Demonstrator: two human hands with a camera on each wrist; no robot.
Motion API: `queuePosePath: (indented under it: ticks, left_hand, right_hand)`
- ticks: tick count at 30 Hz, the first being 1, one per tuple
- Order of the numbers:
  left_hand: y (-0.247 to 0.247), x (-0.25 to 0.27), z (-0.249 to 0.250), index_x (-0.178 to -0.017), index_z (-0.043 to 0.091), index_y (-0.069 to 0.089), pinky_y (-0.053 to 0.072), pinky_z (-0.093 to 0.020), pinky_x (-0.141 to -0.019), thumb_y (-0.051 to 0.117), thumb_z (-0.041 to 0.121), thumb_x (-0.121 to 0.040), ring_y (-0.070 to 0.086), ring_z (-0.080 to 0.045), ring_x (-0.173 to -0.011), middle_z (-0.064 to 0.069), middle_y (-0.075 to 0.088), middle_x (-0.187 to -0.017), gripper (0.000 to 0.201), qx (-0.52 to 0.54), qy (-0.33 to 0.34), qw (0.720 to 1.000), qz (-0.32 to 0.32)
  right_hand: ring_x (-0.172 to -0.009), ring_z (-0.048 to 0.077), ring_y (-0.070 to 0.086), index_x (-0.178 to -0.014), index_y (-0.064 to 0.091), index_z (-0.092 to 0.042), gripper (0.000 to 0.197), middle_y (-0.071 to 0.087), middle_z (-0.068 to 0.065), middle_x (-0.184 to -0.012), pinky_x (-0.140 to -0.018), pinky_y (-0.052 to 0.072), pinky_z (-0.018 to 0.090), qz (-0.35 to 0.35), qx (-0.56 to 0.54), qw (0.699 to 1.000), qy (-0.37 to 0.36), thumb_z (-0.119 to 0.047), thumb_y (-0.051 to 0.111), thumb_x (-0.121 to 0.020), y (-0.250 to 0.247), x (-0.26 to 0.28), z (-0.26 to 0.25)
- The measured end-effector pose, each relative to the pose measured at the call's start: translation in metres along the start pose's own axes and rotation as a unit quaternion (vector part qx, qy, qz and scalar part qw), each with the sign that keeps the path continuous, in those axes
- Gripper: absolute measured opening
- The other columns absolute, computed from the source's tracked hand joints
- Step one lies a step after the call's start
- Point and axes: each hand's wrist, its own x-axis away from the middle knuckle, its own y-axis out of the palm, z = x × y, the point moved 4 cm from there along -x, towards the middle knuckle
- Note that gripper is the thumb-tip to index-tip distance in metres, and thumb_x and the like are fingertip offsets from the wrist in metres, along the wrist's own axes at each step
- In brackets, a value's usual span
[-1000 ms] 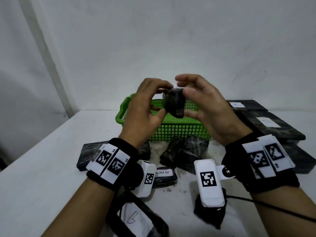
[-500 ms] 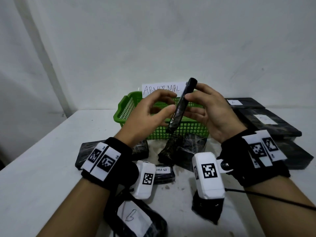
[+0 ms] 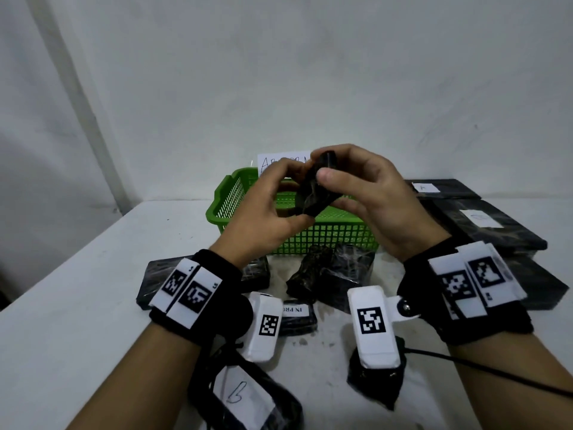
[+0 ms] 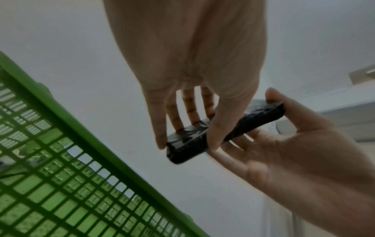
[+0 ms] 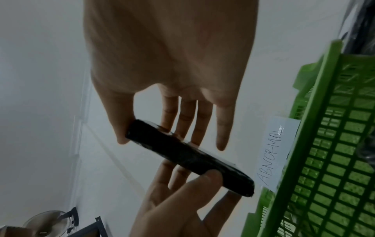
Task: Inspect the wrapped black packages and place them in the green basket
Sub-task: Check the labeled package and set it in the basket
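A small black wrapped package (image 3: 314, 190) is held up in the air over the green basket (image 3: 223, 193), tilted, with both hands on it. My left hand (image 3: 279, 200) pinches its lower end between thumb and fingers. My right hand (image 3: 335, 187) pinches its upper end, thumb on the near face. In the left wrist view the package (image 4: 223, 133) lies slantwise between the left hand (image 4: 186, 142) and the right hand (image 4: 284, 144), beside the basket wall (image 4: 81, 128). The right wrist view shows the package (image 5: 188, 157) edge-on next to the basket (image 5: 316, 128).
Several more black wrapped packages (image 3: 328, 274) lie on the white table in front of the basket, and large flat ones (image 3: 490, 225) are stacked at the right. A paper sign reading ABNORMAL (image 5: 274, 154) stands behind the basket. A black cable (image 3: 496, 367) runs off to the right.
Both hands have turned the package: half a second ago it stood long and edge-on; now it is tilted with a wider face towards me.
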Motion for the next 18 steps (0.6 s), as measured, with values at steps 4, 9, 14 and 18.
queuePosePath:
  ticks: [4, 9, 14, 18]
  left_hand:
    - [-0.003, 0.001, -0.002, -0.120, 0.018, 0.054, 0.055, -0.048, -0.096, 0.076, 0.000, -0.079, 0.058, -0.020, -0.123, -0.005, 0.058, -0.128, 0.050, 0.033, 0.025, 0.999, 0.020]
    - [-0.002, 0.000, -0.001, -0.117, 0.026, 0.052, 0.056, -0.042, -0.096, 0.075, 0.001, -0.079, 0.058, -0.019, -0.124, -0.005, 0.058, -0.128, 0.051, 0.033, 0.037, 0.999, 0.022]
    - [-0.003, 0.001, 0.006, -0.112, 0.028, 0.054, 0.052, -0.023, -0.094, 0.069, -0.009, -0.077, 0.051, -0.008, -0.119, -0.003, 0.046, -0.123, 0.053, -0.066, 0.115, 0.989, 0.068]
    - [-0.008, 0.002, 0.004, -0.113, 0.021, 0.059, 0.047, -0.043, -0.106, 0.067, -0.008, -0.071, 0.046, -0.023, -0.128, -0.005, 0.036, -0.128, 0.052, -0.129, 0.154, 0.975, 0.099]
  right_hand:
    - [-0.096, 0.019, 0.071, -0.097, 0.067, -0.015, 0.017, 0.074, 0.004, -0.101, -0.090, 0.057, 0.039, 0.005, 0.039, 0.997, -0.066, -0.017, 0.075, -0.082, 0.000, 0.000, -0.003]
    - [-0.105, 0.023, 0.071, -0.102, 0.070, -0.018, 0.032, 0.074, 0.004, -0.108, -0.093, 0.056, 0.045, 0.016, 0.052, 0.996, -0.071, -0.033, 0.080, -0.075, 0.001, -0.001, -0.004]
    - [-0.116, 0.016, 0.065, -0.125, 0.064, -0.030, 0.057, 0.066, -0.006, -0.129, -0.087, 0.056, 0.038, 0.003, 0.033, 0.991, 0.132, -0.070, 0.058, -0.084, -0.007, 0.001, 0.010]
    - [-0.087, 0.024, 0.069, -0.114, 0.067, -0.022, 0.054, 0.072, 0.005, -0.107, -0.079, 0.061, 0.045, -0.018, -0.007, 0.967, 0.256, -0.062, 0.060, -0.079, -0.006, 0.006, 0.019]
